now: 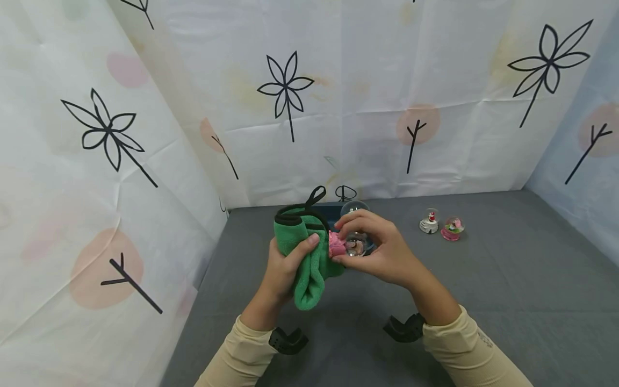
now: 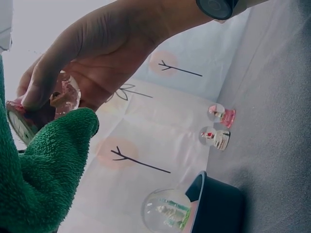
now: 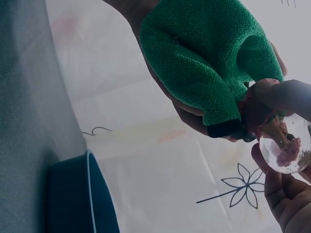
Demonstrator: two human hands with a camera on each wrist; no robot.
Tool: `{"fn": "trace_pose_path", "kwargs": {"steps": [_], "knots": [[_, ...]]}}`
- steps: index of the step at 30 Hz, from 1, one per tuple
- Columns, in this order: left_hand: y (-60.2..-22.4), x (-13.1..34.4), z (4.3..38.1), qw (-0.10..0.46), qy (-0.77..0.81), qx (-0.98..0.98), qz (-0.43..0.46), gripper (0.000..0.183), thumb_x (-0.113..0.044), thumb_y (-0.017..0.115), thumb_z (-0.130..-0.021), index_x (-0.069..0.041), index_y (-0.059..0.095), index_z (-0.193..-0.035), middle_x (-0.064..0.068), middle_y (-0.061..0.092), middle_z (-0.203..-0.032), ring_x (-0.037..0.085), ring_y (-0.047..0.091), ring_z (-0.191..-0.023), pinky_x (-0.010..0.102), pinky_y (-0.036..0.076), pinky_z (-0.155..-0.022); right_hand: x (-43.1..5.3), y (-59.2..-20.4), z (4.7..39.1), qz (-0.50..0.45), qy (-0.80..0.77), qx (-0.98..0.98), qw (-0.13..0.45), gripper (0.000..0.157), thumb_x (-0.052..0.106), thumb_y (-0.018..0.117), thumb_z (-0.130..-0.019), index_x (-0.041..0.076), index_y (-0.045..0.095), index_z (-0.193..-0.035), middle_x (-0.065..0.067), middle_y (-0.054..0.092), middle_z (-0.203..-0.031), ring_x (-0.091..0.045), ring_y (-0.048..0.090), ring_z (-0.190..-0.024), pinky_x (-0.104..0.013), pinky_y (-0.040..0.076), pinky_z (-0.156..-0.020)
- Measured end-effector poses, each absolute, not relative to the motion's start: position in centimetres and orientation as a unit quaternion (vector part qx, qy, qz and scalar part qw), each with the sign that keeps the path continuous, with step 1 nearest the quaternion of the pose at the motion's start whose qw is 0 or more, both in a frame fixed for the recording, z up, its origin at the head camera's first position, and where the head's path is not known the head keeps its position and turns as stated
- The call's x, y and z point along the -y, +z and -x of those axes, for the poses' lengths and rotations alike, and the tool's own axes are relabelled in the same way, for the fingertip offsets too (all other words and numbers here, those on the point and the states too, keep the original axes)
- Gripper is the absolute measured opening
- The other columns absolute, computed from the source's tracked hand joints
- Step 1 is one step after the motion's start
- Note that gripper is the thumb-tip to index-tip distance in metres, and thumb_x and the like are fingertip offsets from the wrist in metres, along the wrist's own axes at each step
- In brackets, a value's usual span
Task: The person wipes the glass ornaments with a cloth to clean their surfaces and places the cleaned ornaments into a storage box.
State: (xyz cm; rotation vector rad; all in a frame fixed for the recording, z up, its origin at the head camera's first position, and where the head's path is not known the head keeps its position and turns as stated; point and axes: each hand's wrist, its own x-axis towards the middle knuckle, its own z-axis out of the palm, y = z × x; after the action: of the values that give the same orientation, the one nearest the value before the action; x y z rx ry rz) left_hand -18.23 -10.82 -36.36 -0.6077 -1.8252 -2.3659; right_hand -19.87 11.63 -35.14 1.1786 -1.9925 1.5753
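Observation:
A small snow globe with a pink base (image 1: 338, 244) is pinched in my right hand (image 1: 382, 247), its clear ball (image 3: 287, 145) pointing right. My left hand (image 1: 285, 269) grips a folded green cloth (image 1: 311, 269) with black edging and a black loop. The cloth lies close against the globe's base; whether it touches is partly hidden by fingers. In the left wrist view, the right thumb lies across the base (image 2: 36, 114), and the cloth (image 2: 48, 174) covers the lower left.
A dark blue bin (image 2: 218, 208) stands behind the hands, with a larger snow globe (image 2: 166, 209) at it. Two small snow globes, one white-based (image 1: 429, 221) and one pink-based (image 1: 452, 229), stand on the grey table (image 1: 508, 285) at the right. Printed fabric (image 1: 358, 150) hangs behind.

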Motion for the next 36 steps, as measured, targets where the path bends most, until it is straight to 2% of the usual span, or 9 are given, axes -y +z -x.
{"fn": "trace_pose_path", "kwargs": {"steps": [4, 11, 16, 36], "knots": [[-36.42, 10.82, 18.16, 0.033, -0.772, 0.602, 0.199, 0.013, -0.016, 0.07, -0.101, -0.01, 0.069, -0.111, -0.002, 0.075, -0.098, 0.011, 0.075, -0.083, 0.031, 0.067, -0.077, -11.53, -35.14, 19.87, -0.417, 0.55, 0.701, 0.179, 0.04, -0.011, 0.092, -0.073, 0.01, 0.076, -0.103, -0.02, 0.067, -0.117, -0.017, 0.062, -0.113, -0.021, 0.059, -0.092], [-36.47, 10.75, 18.2, 0.018, -0.769, 0.608, 0.196, 0.014, -0.016, 0.072, -0.1, -0.007, 0.069, -0.111, -0.001, 0.075, -0.096, 0.012, 0.076, -0.082, 0.031, 0.067, -0.076, -11.31, -35.24, 19.86, -0.424, 0.537, 0.703, 0.195, 0.039, -0.008, 0.093, -0.073, 0.011, 0.077, -0.103, -0.01, 0.068, -0.114, -0.018, 0.062, -0.11, -0.022, 0.058, -0.09], [-36.55, 10.75, 18.29, 0.008, -0.761, 0.616, 0.201, 0.021, -0.016, 0.073, -0.1, -0.005, 0.067, -0.118, 0.002, 0.075, -0.1, 0.015, 0.076, -0.084, 0.034, 0.068, -0.077, -11.14, -35.19, 19.77, -0.43, 0.53, 0.704, 0.198, 0.038, -0.006, 0.093, -0.074, 0.012, 0.077, -0.103, -0.008, 0.068, -0.113, -0.018, 0.062, -0.105, -0.024, 0.057, -0.087], [-36.66, 10.74, 18.51, 0.049, -0.746, 0.632, 0.205, 0.028, -0.008, 0.078, -0.094, -0.004, 0.067, -0.119, 0.002, 0.074, -0.101, 0.014, 0.074, -0.088, 0.033, 0.067, -0.077, -11.18, -35.36, 19.86, -0.434, 0.538, 0.703, 0.169, 0.041, -0.006, 0.093, -0.075, 0.012, 0.075, -0.107, -0.007, 0.068, -0.115, -0.017, 0.062, -0.105, -0.026, 0.058, -0.085]]}}
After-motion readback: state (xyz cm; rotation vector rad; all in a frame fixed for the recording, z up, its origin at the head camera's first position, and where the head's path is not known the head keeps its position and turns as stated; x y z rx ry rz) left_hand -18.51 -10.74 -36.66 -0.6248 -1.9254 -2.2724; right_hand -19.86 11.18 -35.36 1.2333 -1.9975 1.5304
